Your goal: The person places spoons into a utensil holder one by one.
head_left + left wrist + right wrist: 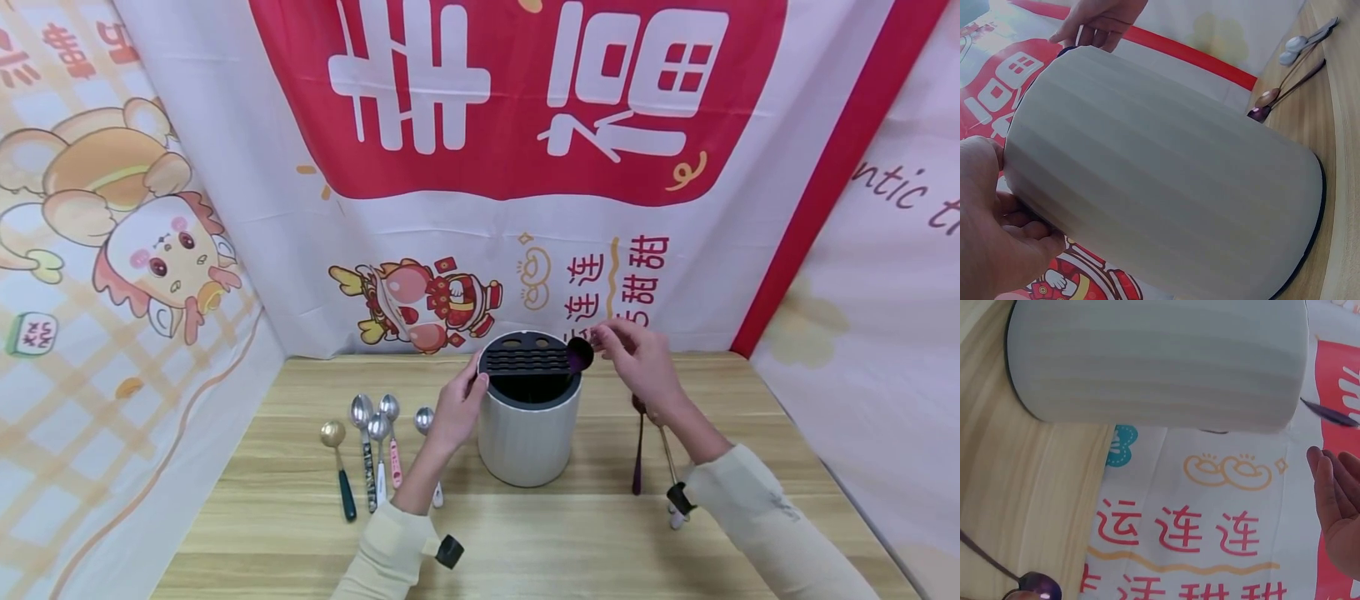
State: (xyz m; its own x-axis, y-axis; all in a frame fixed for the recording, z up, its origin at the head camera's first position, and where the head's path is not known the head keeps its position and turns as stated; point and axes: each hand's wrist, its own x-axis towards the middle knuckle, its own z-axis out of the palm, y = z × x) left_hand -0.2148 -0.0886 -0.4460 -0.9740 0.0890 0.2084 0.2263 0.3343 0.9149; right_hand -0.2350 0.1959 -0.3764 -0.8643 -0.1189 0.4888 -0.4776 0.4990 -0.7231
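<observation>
A pale ribbed utensil holder (528, 442) with a black slotted top stands upright on the wooden table. My left hand (459, 408) grips its left rim, thumb at the top edge and fingers against the side. One dark purple spoon (579, 356) shows its bowl above the right part of the top; its handle is hidden. Just right of that bowl is my right hand (641, 362), fingers loosely bent. The right wrist view shows a small gap between those fingertips (1314, 453) and the spoon.
Several spoons lie left of the holder, including a gold one with a dark green handle (347, 493) and one with a pink handle (395, 462). To the right lie a purple spoon (637, 458) and a gold spoon (667, 450). A printed cloth (435, 225) hangs behind.
</observation>
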